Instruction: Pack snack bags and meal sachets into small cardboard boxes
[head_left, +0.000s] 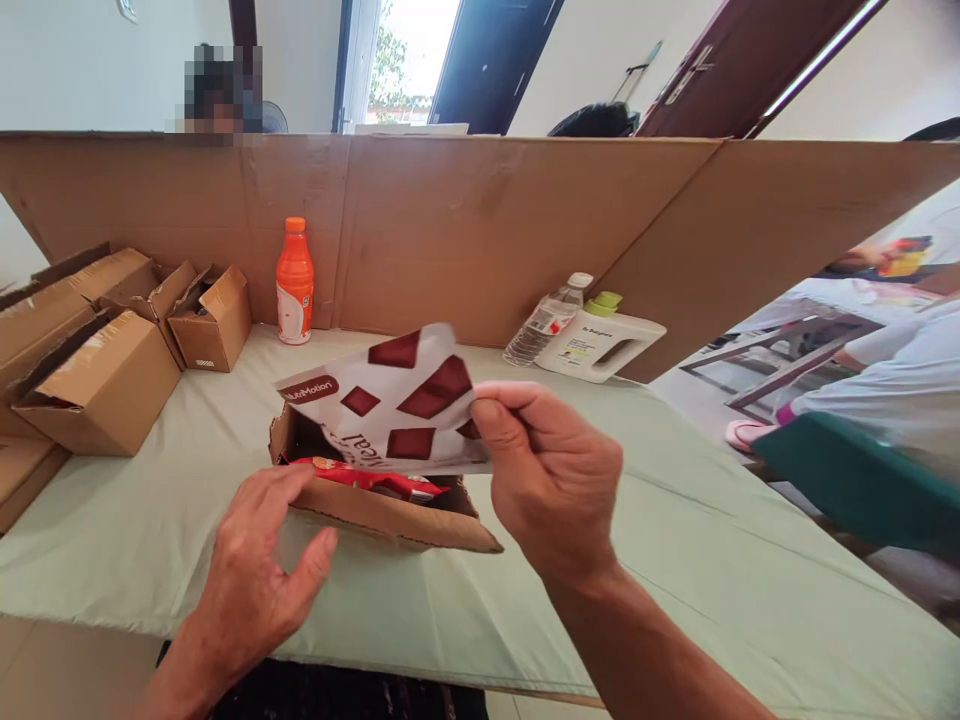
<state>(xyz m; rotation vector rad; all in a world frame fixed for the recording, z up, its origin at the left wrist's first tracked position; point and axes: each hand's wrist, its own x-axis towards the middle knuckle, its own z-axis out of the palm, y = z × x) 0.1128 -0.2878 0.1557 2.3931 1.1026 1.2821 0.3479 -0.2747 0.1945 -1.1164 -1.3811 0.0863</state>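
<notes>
Pinched by its right edge between thumb and fingers, a white pouch (pixel 358 403) with dark red diamond shapes is in my right hand (pixel 559 480). It is tilted above an open cardboard box (pixel 390 520) and hides part of the box's inside. A red packet (pixel 375 480) lies at the box mouth, below the pouch. My left hand (pixel 259 555) is at the box's near left side, thumb apart from the fingers. Its fingertips reach the box rim beside the red packet; whether they press on either I cannot tell.
Several cardboard boxes (pixel 112 385) stand at the left. An orange bottle (pixel 295 285), a leaning clear bottle (pixel 547 322) and a white jug (pixel 600 345) with a green cap are by the cardboard partition (pixel 450 225). People are beyond it and at the right, near a green chair (pixel 862 490).
</notes>
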